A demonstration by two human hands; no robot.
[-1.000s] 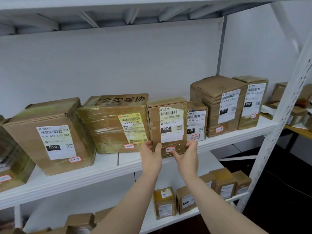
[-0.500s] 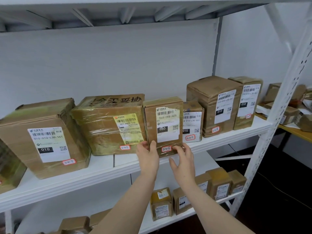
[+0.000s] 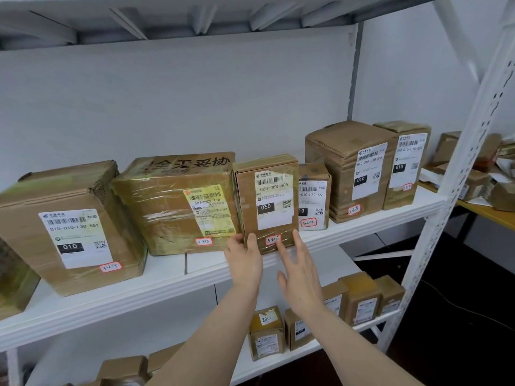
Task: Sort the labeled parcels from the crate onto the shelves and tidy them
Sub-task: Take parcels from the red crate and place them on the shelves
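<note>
Setting: a white metal shelf (image 3: 167, 285) against a pale wall, carrying a row of taped cardboard parcels with their labels facing out.
Task parcel: the 060 parcel (image 3: 267, 201) stands upright mid-row at the shelf's front edge, with a red-edged 3-2-6 sticker (image 3: 270, 240) low on its face.
Left hand (image 3: 245, 263): fingers straight and slightly parted, resting on the parcel's lower left corner.
Right hand (image 3: 299, 274): fingers straight and spread, fingertips touching the lower front by the sticker, palm off the box.
Neighbours: the yellow-label parcel (image 3: 178, 207) touches its left side, and the small 3-2-7 parcel (image 3: 313, 196) sits just beside its right, set further back.
Further along: the large 3-2-4 parcel (image 3: 69, 227) at the left, and the tall 3-2-8 parcel (image 3: 348, 168) at the right.
Below: small parcels (image 3: 266, 332) on a lower shelf, partly hidden by both forearms.
Right edge: a perforated upright post (image 3: 457, 176), with a wooden table (image 3: 485, 213) of loose parcels behind it.
</note>
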